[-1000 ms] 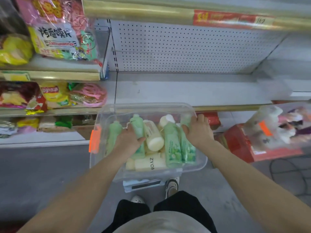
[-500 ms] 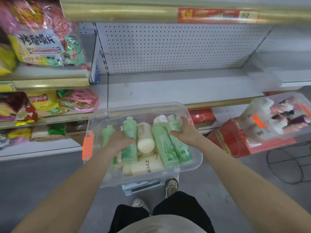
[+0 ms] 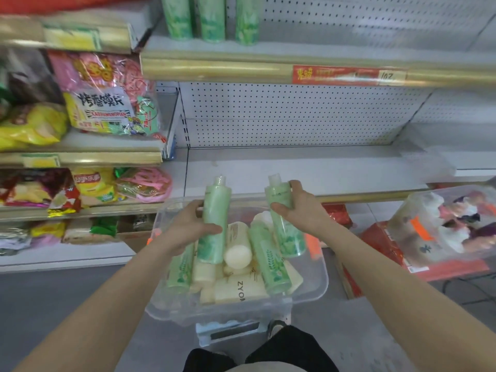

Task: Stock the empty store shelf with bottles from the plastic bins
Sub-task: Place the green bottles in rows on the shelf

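My left hand grips a pale green bottle upright above the clear plastic bin. My right hand holds a second green bottle, cap up, over the bin's right side. Inside the bin lie several more green bottles and cream bottles, one marked ZYON. Straight ahead, the grey shelf with a pegboard back stands bare. On the shelf above it stand three green bottles, cut off by the frame's top.
Snack bags fill the shelves on the left. A second clear bin of white and pink items rests on a red box at the right. A gold price rail fronts the upper shelf. Grey floor lies below.
Both hands went from reaching into the bin to lifting one green bottle each up out of it. The view tilted upward, bringing the upper shelf with three bottles into sight.
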Action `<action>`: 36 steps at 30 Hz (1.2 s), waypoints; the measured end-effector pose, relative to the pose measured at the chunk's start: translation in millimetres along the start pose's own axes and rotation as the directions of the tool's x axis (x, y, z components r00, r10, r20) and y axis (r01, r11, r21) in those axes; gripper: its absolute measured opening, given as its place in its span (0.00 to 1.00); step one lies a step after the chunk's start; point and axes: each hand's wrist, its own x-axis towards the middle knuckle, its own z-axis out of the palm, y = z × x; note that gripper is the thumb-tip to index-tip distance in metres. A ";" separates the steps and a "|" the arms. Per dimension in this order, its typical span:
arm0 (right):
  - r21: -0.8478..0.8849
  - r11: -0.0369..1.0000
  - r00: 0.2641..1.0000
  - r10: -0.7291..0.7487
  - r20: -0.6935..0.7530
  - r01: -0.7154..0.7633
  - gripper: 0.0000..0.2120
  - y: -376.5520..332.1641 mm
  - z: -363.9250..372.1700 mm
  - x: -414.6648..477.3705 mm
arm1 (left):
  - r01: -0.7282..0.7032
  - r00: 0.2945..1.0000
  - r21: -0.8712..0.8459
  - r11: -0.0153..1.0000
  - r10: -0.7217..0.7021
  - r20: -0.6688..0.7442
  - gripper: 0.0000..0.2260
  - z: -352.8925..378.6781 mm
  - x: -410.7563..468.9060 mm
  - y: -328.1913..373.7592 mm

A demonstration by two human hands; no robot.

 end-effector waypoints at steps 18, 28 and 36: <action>0.150 0.876 0.862 -0.398 -0.315 0.459 0.28 -161.7 -176.0 121.9 | -0.493 0.809 0.141 0.858 0.512 -0.289 0.40 -89.6 25.8 233.6; 0.246 0.847 0.817 -0.314 -0.483 0.471 0.26 -203.5 -216.5 201.7 | -0.512 0.734 0.203 0.835 0.548 -0.401 0.37 -117.6 71.5 290.1; 0.239 0.841 0.787 -0.300 -0.539 0.485 0.28 -214.9 -211.3 233.7 | -0.501 0.673 0.260 0.825 0.561 -0.482 0.37 -130.5 96.2 306.5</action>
